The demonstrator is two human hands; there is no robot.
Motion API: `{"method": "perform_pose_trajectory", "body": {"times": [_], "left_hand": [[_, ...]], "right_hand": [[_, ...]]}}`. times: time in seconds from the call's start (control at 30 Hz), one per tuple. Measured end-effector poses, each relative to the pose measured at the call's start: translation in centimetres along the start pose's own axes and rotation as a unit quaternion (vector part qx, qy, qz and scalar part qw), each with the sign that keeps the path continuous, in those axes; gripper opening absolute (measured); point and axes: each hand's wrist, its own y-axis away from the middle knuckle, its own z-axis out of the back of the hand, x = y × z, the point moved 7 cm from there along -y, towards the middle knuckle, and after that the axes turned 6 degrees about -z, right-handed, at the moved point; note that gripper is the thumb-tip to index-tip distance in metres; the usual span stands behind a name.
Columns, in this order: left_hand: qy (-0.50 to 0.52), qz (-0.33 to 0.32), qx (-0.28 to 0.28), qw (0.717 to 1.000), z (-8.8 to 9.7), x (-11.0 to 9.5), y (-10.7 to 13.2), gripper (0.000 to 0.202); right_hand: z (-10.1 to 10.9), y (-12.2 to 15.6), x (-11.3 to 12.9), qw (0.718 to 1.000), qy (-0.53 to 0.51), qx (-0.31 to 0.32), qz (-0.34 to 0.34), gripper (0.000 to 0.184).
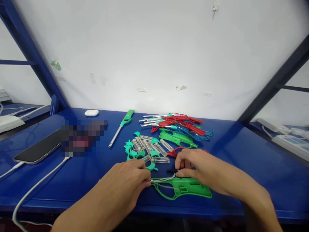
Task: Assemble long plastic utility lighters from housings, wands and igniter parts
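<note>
A green plastic lighter shell [185,190] lies flat on the blue table [241,154] in front of me. My left hand [127,183] is closed in a pinch at its left tip, on a thin metal tube with white wires. My right hand [195,167] pinches a small black part just above the shell, where the wires run. Behind my hands lies a cluster of clear fuel tubes with teal clips [147,149].
A pile of red, blue and green lighter shells with metal tubes [178,127] sits at the back. A finished green lighter [120,127] lies left of it. A phone [40,149] with a white cable [36,187] and a white earbud case [91,112] are at the left.
</note>
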Motion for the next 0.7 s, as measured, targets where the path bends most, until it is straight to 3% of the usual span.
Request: {"method": "perform_pose_trajectory", "body": {"times": [0.53, 0.7], "left_hand": [[-0.002, -0.006, 0.004, 1.0, -0.3, 0.4, -0.3, 0.023], [-0.009, 0.002, 0.007, 1.0, -0.1, 0.0, -0.3, 0.023]], "right_hand": [[1.8, 1.9, 2.5, 0.996, -0.012, -0.037, 0.081, 0.011], [2.4, 2.2, 3.3, 0.992, -0.021, -0.082, 0.089, 0.01]]}}
